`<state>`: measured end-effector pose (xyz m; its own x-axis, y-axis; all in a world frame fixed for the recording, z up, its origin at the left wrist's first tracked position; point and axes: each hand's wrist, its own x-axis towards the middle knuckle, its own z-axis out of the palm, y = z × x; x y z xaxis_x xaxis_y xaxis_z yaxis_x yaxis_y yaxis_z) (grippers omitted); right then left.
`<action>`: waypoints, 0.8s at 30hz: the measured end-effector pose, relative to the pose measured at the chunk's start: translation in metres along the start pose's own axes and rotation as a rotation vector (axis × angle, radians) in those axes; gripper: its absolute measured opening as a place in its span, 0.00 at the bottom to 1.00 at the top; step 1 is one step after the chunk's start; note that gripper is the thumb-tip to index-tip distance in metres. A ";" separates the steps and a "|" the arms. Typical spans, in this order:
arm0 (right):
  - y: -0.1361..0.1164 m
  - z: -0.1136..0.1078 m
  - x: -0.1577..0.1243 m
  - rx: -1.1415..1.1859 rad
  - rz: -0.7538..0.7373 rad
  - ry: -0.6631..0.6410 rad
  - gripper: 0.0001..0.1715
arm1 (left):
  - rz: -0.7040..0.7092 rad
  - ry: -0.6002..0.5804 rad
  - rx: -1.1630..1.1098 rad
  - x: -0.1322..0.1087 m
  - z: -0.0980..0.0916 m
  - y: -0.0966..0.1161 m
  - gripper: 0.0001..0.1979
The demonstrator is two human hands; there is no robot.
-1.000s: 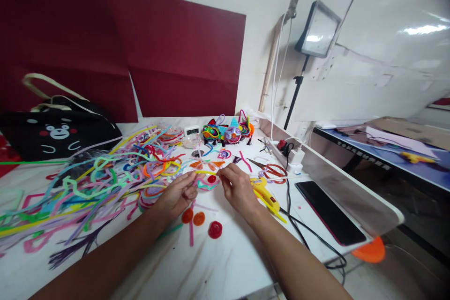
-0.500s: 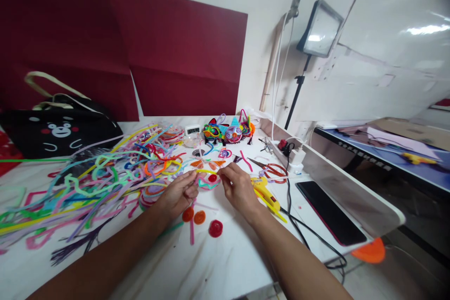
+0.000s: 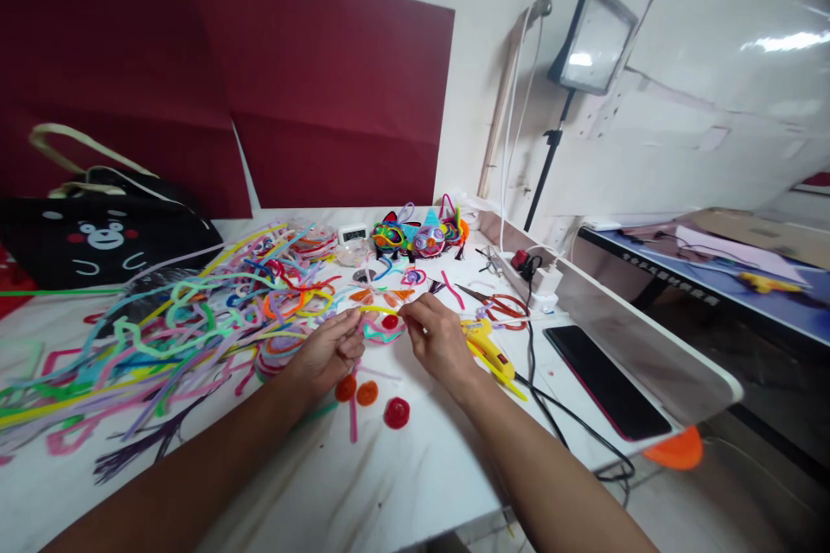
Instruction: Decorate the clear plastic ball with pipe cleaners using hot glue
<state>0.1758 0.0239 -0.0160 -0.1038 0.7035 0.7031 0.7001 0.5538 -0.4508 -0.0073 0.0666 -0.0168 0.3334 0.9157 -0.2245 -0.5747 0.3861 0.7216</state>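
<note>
My left hand (image 3: 329, 352) and my right hand (image 3: 438, 340) face each other over the white table. Between their pinched fingertips spans a short yellow pipe cleaner (image 3: 378, 308), one end in each hand, bowed slightly upward. Just below it shows a small red disc (image 3: 390, 321) with a wavy teal and pink piece (image 3: 382, 335); whether these touch the yellow strip I cannot tell. Nearer to me lie two orange coiled discs, one (image 3: 346, 388) on a pink pipe cleaner (image 3: 354, 423) and one (image 3: 367, 393) beside it, plus a larger red coiled disc (image 3: 397, 413).
A tangled heap of coloured pipe cleaners (image 3: 194, 320) covers the left side. At right are a yellow glue gun (image 3: 489, 350), orange-handled scissors (image 3: 506, 308), black cables and a phone (image 3: 606, 382). Colourful finished figures (image 3: 429, 240) and a small clock (image 3: 354, 234) stand behind.
The yellow pipe cleaner now bows a little more between my fingertips. My right hand has shifted slightly left and up, and the whole view has moved a little.
</note>
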 end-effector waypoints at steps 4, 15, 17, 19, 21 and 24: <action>0.000 -0.001 0.000 0.004 -0.012 0.005 0.14 | -0.003 -0.023 0.018 0.002 -0.002 0.000 0.10; 0.001 0.000 0.003 0.148 0.029 0.056 0.12 | -0.014 -0.099 0.006 0.003 -0.009 0.003 0.12; 0.001 0.000 0.004 0.198 0.063 0.068 0.12 | -0.022 -0.093 0.009 0.003 -0.009 0.003 0.12; 0.000 -0.001 0.006 0.225 0.099 0.062 0.11 | -0.026 -0.072 0.009 0.002 -0.007 0.004 0.13; -0.002 -0.003 0.007 0.242 0.121 0.052 0.12 | -0.018 -0.040 0.002 0.001 -0.005 0.004 0.13; -0.005 -0.005 0.008 0.276 0.150 0.045 0.13 | -0.003 0.006 -0.009 -0.001 -0.001 0.005 0.14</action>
<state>0.1755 0.0247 -0.0052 0.0217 0.7693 0.6386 0.4865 0.5499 -0.6789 -0.0113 0.0676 -0.0135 0.3309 0.9151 -0.2304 -0.5800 0.3898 0.7153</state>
